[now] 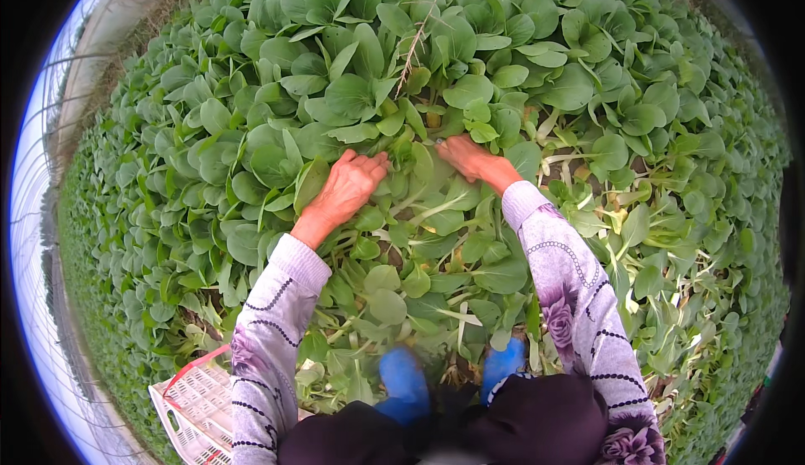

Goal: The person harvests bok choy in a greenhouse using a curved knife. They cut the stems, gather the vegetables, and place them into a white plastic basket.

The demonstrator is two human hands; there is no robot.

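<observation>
My left hand (353, 181) reaches into the leafy greens (349, 96), its fingers curled among the leaves; what they touch is hidden. To its right, my right hand (462, 155) is low at the base of the plants, its fingertips partly covered and a small shiny bit showing beside them. A leafy green plant (418, 166) lies between the two hands. Nearer to me, loose leaves and pale stalks (440, 207) are spread over the ground.
A white plastic crate (204, 402) with a red strap stands at the lower left. My blue boots (402, 380) are among the cut leaves. A dry twig (418, 40) lies over the plants ahead. Greenhouse hoops and plastic film (41, 182) run along the left.
</observation>
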